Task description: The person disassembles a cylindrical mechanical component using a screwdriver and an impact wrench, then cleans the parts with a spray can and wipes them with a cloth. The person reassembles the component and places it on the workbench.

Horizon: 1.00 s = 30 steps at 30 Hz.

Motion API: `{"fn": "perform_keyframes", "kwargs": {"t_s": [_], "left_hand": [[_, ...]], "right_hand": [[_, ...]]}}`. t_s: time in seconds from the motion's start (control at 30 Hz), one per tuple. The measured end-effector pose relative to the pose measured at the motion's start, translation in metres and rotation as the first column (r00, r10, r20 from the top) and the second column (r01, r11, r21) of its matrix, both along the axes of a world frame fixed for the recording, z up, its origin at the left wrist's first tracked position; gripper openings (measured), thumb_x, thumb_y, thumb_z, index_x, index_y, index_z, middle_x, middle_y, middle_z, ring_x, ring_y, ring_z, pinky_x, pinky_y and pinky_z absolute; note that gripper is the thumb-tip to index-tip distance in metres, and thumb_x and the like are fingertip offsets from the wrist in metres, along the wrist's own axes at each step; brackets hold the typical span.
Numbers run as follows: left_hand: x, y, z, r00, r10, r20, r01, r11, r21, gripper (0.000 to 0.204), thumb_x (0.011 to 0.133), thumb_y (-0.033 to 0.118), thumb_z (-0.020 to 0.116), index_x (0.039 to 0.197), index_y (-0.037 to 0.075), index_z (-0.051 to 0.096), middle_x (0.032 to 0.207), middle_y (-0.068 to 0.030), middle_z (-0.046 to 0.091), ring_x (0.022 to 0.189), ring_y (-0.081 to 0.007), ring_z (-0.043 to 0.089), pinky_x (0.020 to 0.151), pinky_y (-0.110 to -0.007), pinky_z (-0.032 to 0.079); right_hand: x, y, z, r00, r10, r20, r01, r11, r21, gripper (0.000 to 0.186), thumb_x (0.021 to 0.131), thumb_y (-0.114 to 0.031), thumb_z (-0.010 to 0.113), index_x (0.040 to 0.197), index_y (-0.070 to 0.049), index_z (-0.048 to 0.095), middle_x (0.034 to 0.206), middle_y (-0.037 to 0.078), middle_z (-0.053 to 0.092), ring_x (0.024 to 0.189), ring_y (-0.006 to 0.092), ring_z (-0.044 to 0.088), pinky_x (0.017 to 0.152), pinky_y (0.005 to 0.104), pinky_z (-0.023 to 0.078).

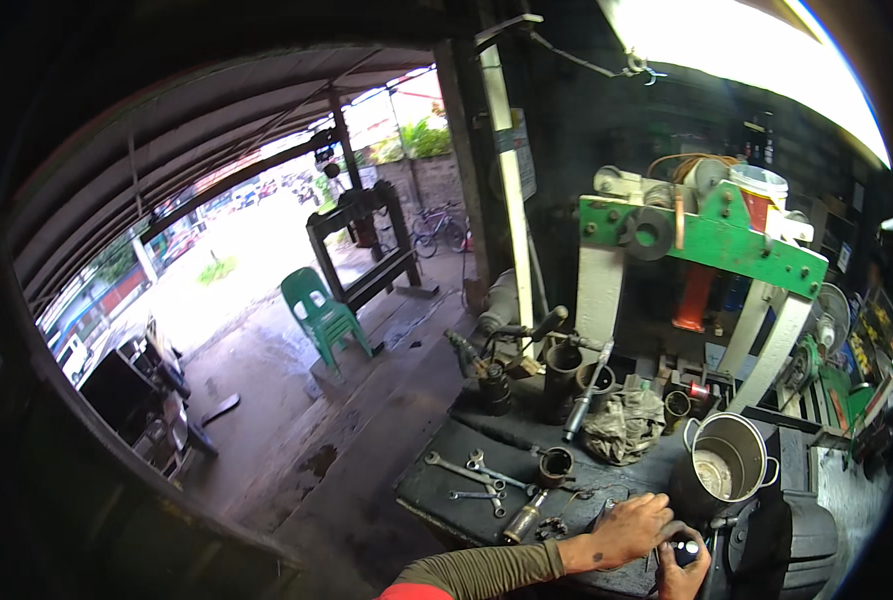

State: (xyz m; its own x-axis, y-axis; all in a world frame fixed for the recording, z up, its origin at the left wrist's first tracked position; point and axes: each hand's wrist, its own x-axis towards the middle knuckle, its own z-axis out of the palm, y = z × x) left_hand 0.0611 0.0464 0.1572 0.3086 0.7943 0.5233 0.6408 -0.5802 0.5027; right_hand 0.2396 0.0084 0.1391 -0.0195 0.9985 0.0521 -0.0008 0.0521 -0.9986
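My left hand [629, 528] rests palm down on the dark, greasy workbench [437, 488], fingers spread, near the bench's front edge. Just right of it, my right hand [685, 570] is closed around a small dark cylindrical part [687, 548] with a pale end face. A steel pot [732, 455] with two handles stands just behind both hands. Several wrenches [477, 478] lie to the left of my left hand, with a short metal tube [523, 520] and a dark cup-shaped sleeve [555, 465] close by.
A green and white hydraulic press [712, 240] stands behind the bench, with a grey rag [627, 425], dark metal cylinders [562, 375] and a hammer [587, 385] in front of it. A green plastic chair [319, 315] sits on the wet concrete floor to the left.
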Motion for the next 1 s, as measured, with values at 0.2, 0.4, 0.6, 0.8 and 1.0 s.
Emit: {"fn": "perform_keyframes", "kwargs": {"t_s": [0.2,0.4,0.6,0.8,1.0], "left_hand": [[0.012,-0.017,0.008,0.985,-0.022,0.172,0.053,0.983,-0.177,0.035,0.104,0.034,0.063,0.093,0.001,0.064,0.097,-0.0165,0.059,0.097,-0.0381,0.062,0.087,-0.046,0.052],[0.001,-0.036,0.000,0.998,-0.045,0.037,0.051,0.985,-0.167,0.039,0.089,0.026,0.072,0.120,0.002,0.066,0.109,-0.0191,0.063,0.103,-0.0375,0.063,0.091,-0.048,0.053],[-0.038,-0.042,0.014,0.944,0.256,0.210,-0.246,0.967,-0.071,0.063,0.082,0.015,0.085,0.139,0.003,0.061,0.132,-0.0168,0.061,0.122,-0.0359,0.059,0.107,-0.046,0.048],[-0.059,-0.008,0.007,0.998,0.027,0.058,-0.017,0.985,-0.170,0.087,0.077,0.015,0.089,0.155,0.010,0.051,0.156,-0.0186,0.053,0.147,-0.0383,0.049,0.120,-0.048,0.043],[-0.061,0.029,-0.015,0.977,-0.209,0.038,0.213,0.962,-0.169,0.078,0.072,0.014,0.091,0.145,0.012,0.063,0.144,-0.0193,0.064,0.134,-0.0387,0.061,0.114,-0.044,0.051]], "right_hand": [[0.000,-0.007,0.000,0.991,-0.131,0.041,0.114,0.953,0.281,0.017,0.092,0.000,0.076,0.107,0.002,0.070,0.098,0.004,0.069,0.092,0.0125,0.062,0.089,0.0295,0.051],[0.023,-0.012,-0.025,0.926,-0.151,0.346,0.152,0.988,0.023,0.015,0.092,-0.009,0.076,0.101,0.003,0.073,0.088,0.005,0.072,0.078,0.0137,0.063,0.074,0.0316,0.053],[0.062,0.031,-0.114,0.597,-0.010,0.802,0.232,0.959,-0.161,0.024,0.087,-0.023,0.077,0.099,-0.003,0.075,0.092,0.025,0.075,0.091,0.0455,0.073,0.080,0.0538,0.056],[0.075,0.048,-0.159,0.528,-0.077,0.846,0.369,0.918,-0.147,0.045,0.087,-0.029,0.084,0.121,-0.001,0.074,0.106,0.027,0.076,0.102,0.0439,0.074,0.092,0.0497,0.057],[0.067,0.057,-0.046,0.943,-0.215,0.255,0.214,0.976,0.030,0.029,0.093,-0.029,0.087,0.097,-0.004,0.071,0.074,-0.001,0.064,0.062,0.0096,0.055,0.058,0.0280,0.047]]}}
